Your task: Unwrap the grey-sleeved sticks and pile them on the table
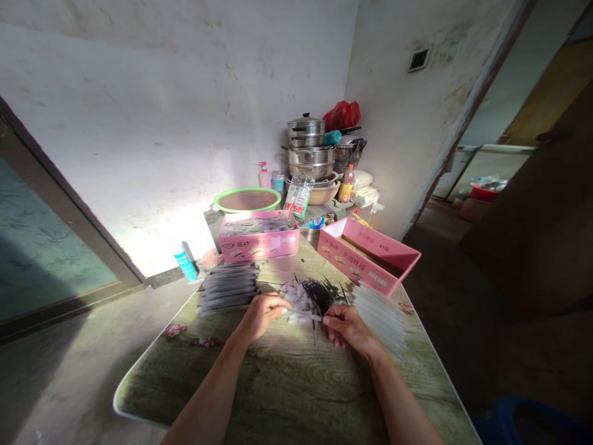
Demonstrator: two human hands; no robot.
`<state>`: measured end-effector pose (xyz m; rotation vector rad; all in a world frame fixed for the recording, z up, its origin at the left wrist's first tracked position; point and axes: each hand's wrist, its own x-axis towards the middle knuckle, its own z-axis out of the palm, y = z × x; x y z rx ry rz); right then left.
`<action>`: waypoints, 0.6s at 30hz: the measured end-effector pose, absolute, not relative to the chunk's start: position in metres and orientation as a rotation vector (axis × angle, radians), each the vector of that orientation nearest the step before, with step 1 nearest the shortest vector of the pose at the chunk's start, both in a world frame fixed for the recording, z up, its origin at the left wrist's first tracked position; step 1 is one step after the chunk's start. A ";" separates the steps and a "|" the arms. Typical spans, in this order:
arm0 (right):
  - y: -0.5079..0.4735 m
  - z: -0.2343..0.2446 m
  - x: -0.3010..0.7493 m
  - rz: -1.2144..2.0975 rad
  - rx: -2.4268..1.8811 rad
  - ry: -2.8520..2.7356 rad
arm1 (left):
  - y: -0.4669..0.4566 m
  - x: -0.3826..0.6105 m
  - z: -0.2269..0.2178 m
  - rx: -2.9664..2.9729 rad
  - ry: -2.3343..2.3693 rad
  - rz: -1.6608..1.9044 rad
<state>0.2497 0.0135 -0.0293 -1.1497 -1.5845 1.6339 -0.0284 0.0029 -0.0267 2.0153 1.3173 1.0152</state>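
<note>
Between my two hands a slim pale pen-like tube [304,314] lies almost level, its ends at my fingertips. My left hand [265,314] is closed in a pinch at its left end. At the right end, my right hand [345,322] pinches with thumb and forefinger, the other fingers curled. Just behind are a heap of short white pieces [294,298] and a pile of thin black sticks [324,293]. A stack of grey pen-like sticks [229,287] lies left of my left hand. Clear translucent tubes [380,318] are spread beside my right hand.
At the table's [296,383] back stand a pink box [259,248] filled with pen-like sticks and another pink box [365,262] showing a brown bottom. Farther back are a green-rimmed sieve [248,191], stacked steel pots [310,162] and a bottle [347,185]. A blue tub [509,414] sits lower right.
</note>
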 end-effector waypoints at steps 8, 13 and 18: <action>0.026 -0.032 0.260 1.119 -1.303 -1.493 | 0.005 -0.031 -0.028 1.954 1.430 1.035; 0.029 -0.039 0.257 0.621 -1.503 -1.801 | 0.005 -0.030 -0.028 1.927 1.444 1.056; 0.026 -0.038 0.251 0.545 -1.594 -1.863 | 0.005 -0.028 -0.027 1.909 1.437 1.041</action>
